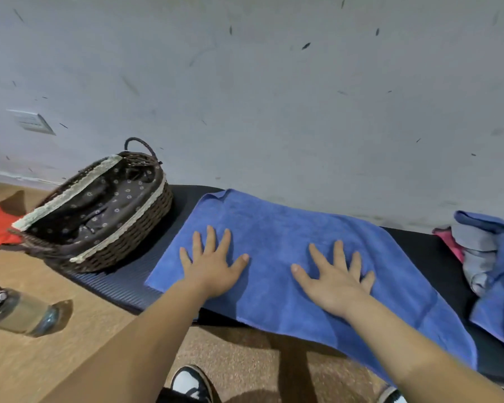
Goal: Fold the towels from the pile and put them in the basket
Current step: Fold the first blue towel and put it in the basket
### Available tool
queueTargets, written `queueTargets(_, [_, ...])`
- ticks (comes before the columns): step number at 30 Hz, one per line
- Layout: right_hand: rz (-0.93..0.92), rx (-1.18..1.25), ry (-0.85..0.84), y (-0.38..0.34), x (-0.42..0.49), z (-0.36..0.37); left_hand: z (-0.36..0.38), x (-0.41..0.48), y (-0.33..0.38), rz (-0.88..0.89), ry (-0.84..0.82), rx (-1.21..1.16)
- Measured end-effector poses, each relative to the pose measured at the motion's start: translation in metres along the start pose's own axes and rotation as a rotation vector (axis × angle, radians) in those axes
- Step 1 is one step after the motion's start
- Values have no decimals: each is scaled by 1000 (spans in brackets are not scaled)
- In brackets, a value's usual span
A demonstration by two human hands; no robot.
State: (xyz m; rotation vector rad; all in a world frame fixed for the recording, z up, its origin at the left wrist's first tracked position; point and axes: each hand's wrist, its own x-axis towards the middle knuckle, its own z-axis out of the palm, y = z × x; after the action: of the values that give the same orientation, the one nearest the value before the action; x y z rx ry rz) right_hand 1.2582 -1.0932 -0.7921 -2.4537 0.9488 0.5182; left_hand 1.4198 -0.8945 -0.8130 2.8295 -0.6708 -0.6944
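Now your left hand (213, 266) and right hand (336, 283) lie flat with fingers spread, pressing the blue towel (274, 225) smooth on the dark mat (120, 283); neither grasps anything. This looks like flattening before a fold, so next you should pinch one edge and carry it over. The wicker basket (140, 242) sits at ten o'clock and the towel pile (495, 257) at three.

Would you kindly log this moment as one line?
left hand flat on blue towel; right hand likewise; basket empty; pile unfolded
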Motion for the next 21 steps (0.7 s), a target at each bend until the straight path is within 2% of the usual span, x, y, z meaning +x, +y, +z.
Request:
queueTargets(4, [11,-101,74,0,2,22,0,-12,-14,-99,-11,-99])
queueTargets(10, [-154,-151,60,-16,15,21,-3,-35,-36,-228,-32,-155])
queueTargets(13, [-187,-79,-7,-18,15,11,-4,-33,-36,-244,93,-127])
queueTargets(16, [-172,-22,17,-13,10,1,-6,-15,-30,-143,298,-34])
queueTargets(18, [-158,-40,70,-6,8,-1,-11,8,-27,-88,334,-15])
queueTargets(21, [-172,-25,73,-3,15,-5,-24,46,-29,-137,296,11])
